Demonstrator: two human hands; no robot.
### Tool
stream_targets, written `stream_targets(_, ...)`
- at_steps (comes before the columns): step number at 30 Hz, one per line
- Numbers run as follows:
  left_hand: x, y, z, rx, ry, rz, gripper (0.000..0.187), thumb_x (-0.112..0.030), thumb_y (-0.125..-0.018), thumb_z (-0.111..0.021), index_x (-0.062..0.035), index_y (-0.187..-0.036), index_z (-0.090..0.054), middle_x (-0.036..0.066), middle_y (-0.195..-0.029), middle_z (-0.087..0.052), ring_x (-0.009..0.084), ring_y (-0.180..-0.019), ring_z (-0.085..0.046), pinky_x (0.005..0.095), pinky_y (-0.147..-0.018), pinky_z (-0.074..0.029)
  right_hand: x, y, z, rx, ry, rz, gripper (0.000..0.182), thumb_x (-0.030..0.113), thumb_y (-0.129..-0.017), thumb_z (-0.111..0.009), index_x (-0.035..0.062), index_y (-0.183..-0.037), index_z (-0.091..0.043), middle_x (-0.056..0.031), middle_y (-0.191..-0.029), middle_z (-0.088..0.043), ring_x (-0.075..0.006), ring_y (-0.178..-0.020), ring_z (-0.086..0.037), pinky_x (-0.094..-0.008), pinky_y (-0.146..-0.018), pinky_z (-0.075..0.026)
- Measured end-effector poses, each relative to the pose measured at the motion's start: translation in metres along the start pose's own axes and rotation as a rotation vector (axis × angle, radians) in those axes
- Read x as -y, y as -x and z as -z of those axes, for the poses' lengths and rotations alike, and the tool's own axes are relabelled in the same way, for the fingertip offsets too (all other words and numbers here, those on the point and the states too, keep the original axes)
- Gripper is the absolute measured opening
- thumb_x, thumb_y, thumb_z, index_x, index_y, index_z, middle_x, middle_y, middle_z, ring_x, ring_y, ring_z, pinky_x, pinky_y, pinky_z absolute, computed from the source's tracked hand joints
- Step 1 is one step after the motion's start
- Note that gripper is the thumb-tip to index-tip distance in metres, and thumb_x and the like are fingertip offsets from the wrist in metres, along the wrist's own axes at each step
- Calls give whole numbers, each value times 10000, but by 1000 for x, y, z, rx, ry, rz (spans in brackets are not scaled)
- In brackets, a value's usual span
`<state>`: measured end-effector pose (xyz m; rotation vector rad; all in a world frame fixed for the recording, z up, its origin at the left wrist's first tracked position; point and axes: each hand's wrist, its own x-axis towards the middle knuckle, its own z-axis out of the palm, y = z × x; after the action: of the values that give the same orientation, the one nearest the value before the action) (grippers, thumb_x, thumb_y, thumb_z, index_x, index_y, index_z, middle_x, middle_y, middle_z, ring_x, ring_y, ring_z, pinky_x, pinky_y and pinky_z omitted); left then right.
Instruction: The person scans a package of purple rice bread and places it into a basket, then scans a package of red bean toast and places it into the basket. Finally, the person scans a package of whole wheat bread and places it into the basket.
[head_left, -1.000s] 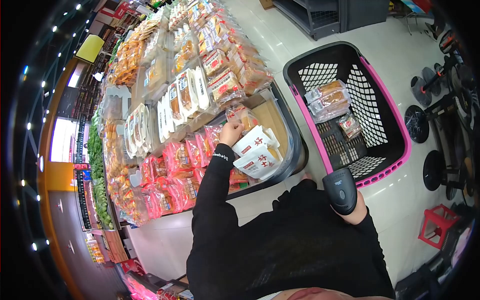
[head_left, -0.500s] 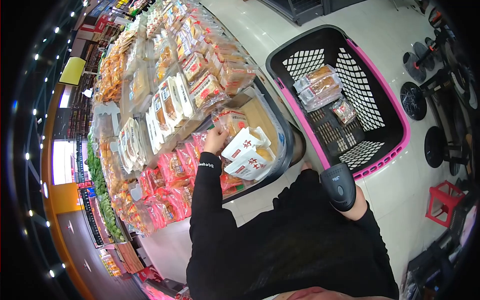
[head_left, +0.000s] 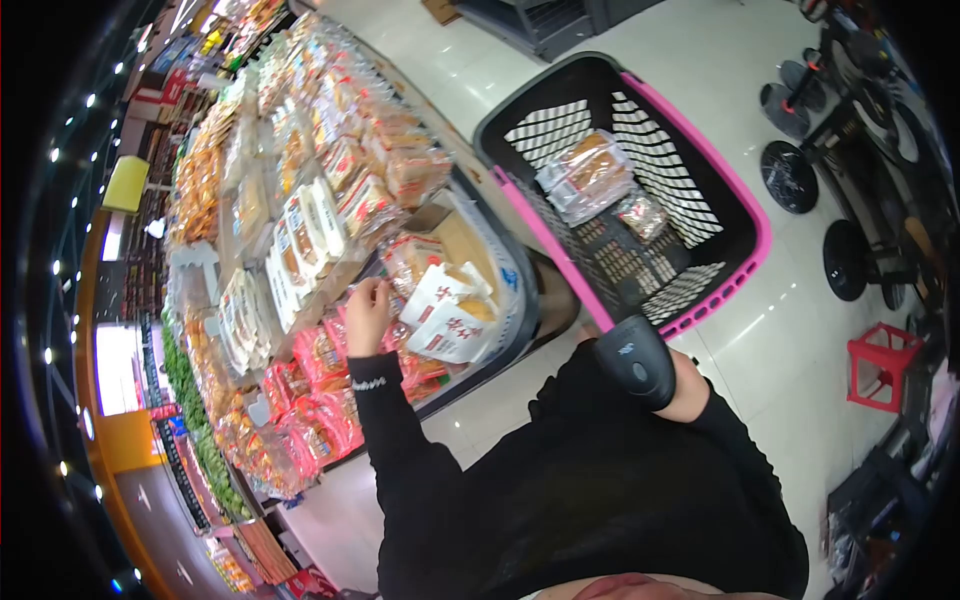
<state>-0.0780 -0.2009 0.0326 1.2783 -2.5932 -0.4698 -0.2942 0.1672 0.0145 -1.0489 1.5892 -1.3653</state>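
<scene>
My left hand [head_left: 368, 318] is over the bread display with its fingers curled; whether they hold anything is hidden. Beneath and around it lie pink-red packs of bread [head_left: 318, 352]. Just right of the hand, white paper bags of bread [head_left: 448, 315] lean in the display's corner, with a clear-wrapped loaf [head_left: 410, 258] behind them. My right hand [head_left: 686, 388] is at the dark basket handle [head_left: 637, 362], which covers most of its fingers. Inside the black and pink shopping basket [head_left: 745, 265] are wrapped bread rolls [head_left: 585, 175] and a small clear packet [head_left: 643, 215].
The display [head_left: 518, 350] has a dark rounded edge close to the basket. White packs of cake [head_left: 308, 240] and more bagged bread stretch away behind. On the right are a red stool [head_left: 880, 368] and black equipment with round plates [head_left: 848, 260] on the tiled floor.
My left hand has drawn back from the clear-wrapped loaf, toward the pink-red packs. My view has turned, so the basket appears further left. My right hand stays at the handle.
</scene>
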Motion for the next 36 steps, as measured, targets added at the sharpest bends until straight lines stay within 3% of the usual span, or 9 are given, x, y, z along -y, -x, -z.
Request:
stream_targets(9, -155, 33, -60, 740, 94, -303, 322, -193, -773, -537, -35, -1047, -473, 125, -820, -558, 199, -699, -561, 294, -612, -441, -9, 33, 38, -11, -25, -17, 394, 84, -646, -628, 24, -1004, -476, -122, -890, -551, -240, -832, -537, -297, -736, -409)
stream_targets(11, -167, 26, -100, 788, 85, -543, 362, -243, -768, -536, -33, -1055, -471, 146, -846, -562, 239, -757, -559, 316, -650, -440, -13, 38, 45, -27, -4, -41, 393, 79, -643, -626, 24, -1002, -477, -121, -887, -551, -239, -820, -537, -295, -728, -409)
stream_targets(13, -192, 18, -130, 861, 27, -542, 367, -256, -771, -524, -22, -1050, -474, 155, -859, -562, 273, -791, -551, 336, -678, -436, -17, 42, 50, -46, 14, -70, 392, 73, -640, -624, 25, -1001, -478, -119, -883, -550, -239, -808, -537, -294, -719, -409)
stream_targets(19, -227, -56, -241, 1188, 274, -530, 277, -202, -789, -517, -5, -983, -501, 77, -754, -573, 135, -641, -547, 262, -577, -441, -24, 43, 59, -124, -50, -214, 406, 60, -635, -603, 16, -1017, -471, -119, -910, -548, -248, -845, -538, -285, -749, -406)
stream_targets(22, -219, -94, -320, 1014, 308, -438, 211, -219, -695, -534, -34, -790, -575, 148, -767, -581, 278, -733, -556, 339, -662, -434, -32, 46, 56, -314, -70, -358, 453, 70, -622, -609, 9, -1046, -460, -118, -936, -549, -218, -855, -546, -287, -759, -406)
stream_targets(28, -205, -121, -452, 938, 63, -461, 184, -184, -684, -512, -30, -760, -578, 167, -753, -570, 317, -705, -543, 372, -637, -427, -68, 63, 32, -875, -56, -684, 369, 41, -622, -652, 7, -954, -496, -68, -876, -568, -164, -781, -559, -280, -694, -436)
stream_targets(31, -214, -114, -485, 1156, -89, -373, 167, -185, -698, -510, -43, -710, -597, 151, -748, -580, 293, -727, -550, 378, -651, -429, -57, 38, 34, -981, -208, -726, 221, 18, -667, -577, 26, -883, -530, -35, -811, -551, -127, -761, -528, -254, -683, -419)
stream_targets(33, -210, -103, -513, 1094, -118, -446, 189, -213, -713, -519, -63, -778, -613, 133, -797, -587, 285, -762, -557, 389, -670, -448, -69, 48, 26, -783, 63, -726, 271, 44, -700, -539, 23, -959, -463, -42, -786, -501, -115, -668, -488, -231, -599, -396)
stream_targets(36, -214, -86, -540, 1046, -195, -407, 186, -208, -723, -522, -49, -762, -609, 132, -808, -590, 288, -778, -560, 388, -660, -458, -61, 27, 21, -932, -97, -789, 268, 79, -698, -551, 17, -943, -463, -35, -734, -500, -113, -640, -476, -224, -574, -378)
